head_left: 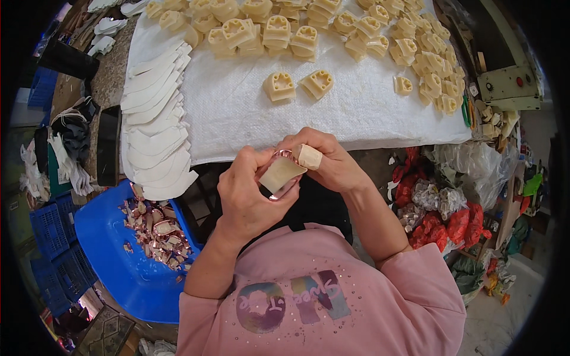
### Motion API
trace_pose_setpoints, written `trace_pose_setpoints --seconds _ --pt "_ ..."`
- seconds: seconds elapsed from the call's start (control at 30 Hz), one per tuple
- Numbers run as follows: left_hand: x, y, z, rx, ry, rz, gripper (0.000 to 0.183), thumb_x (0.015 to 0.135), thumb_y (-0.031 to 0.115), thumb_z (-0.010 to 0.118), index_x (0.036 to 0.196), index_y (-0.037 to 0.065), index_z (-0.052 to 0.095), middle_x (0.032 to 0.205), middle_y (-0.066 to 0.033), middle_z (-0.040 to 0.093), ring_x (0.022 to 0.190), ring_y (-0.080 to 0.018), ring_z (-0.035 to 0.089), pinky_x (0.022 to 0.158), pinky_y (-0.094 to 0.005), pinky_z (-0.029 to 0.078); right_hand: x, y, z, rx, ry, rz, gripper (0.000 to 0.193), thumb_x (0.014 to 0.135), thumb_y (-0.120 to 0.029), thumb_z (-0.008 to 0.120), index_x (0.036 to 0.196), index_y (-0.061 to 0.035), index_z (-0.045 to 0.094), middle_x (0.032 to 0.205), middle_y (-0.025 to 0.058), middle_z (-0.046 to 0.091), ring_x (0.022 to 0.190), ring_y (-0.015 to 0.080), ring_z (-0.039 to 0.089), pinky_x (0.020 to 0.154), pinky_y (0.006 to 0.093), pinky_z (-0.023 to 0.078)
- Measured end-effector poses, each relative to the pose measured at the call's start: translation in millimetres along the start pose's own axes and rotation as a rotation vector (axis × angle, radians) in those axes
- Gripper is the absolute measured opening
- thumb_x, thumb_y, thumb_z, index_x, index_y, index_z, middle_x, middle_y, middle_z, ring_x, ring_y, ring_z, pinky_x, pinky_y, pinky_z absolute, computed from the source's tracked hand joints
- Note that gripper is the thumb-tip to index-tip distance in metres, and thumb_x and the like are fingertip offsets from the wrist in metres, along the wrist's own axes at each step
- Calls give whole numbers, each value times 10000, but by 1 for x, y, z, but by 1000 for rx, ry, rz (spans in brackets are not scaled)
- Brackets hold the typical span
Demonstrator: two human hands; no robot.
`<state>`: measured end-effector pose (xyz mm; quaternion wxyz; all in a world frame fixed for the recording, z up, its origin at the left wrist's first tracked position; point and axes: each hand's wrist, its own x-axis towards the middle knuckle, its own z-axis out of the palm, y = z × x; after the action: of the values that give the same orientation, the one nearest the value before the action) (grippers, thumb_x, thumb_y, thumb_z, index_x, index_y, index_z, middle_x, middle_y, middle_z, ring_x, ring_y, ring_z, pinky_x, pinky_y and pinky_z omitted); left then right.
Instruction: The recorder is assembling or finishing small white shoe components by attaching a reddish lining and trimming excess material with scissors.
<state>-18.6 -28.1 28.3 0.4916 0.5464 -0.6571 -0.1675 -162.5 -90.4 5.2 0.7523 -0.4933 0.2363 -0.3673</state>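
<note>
Between both hands, just in front of the table's near edge, is a shoe heel [280,176] with a cream face and a shiny pink metallic covering round its sides. My left hand [246,188] is closed round its left and lower side. Fingers of my right hand [332,161] pinch its upper right edge, and tan tape [309,156] wraps one digit there. Two bare cream heels, a left one [279,87] and a right one [317,84], stand on the white woven cloth [237,107] beyond my hands. The palms hide part of the held heel.
More cream heels [276,32] crowd the table's back and right side. White curved sheets [155,148] overlap along the left edge. A blue tub [113,249] at lower left holds shiny pink pieces [163,231]. Red and clear plastic bags [436,219] lie right of the table.
</note>
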Motion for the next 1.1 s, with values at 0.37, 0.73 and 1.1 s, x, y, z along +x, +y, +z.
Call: trace_pose_setpoints --seconds 0.37,0.73,1.1 --pt "-6 -3 16 143 161 -37 461 590 67 801 909 0 473 739 -92 539 605 -181 581 559 -269 484 -5 12 13 206 96 114 258 961 -226 437 1041 -12 556 967 74 595 853 152 571 745 272 462" --pt "-11 -15 18 271 213 -19 418 621 60 793 905 4 492 708 -98 546 605 -252 606 547 -310 489 -6 13 31 -601 224 -27 237 940 -192 450 1055 -5 540 971 154 599 917 211 591 779 310 456" --pt "-18 -20 -12 -840 -37 -574 342 751 132 717 997 7 515 820 -67 602 757 -90 579 685 -250 472 5 22 7 -215 -227 -91 394 945 -336 486 1221 -56 486 1084 61 424 985 165 429 876 304 364"
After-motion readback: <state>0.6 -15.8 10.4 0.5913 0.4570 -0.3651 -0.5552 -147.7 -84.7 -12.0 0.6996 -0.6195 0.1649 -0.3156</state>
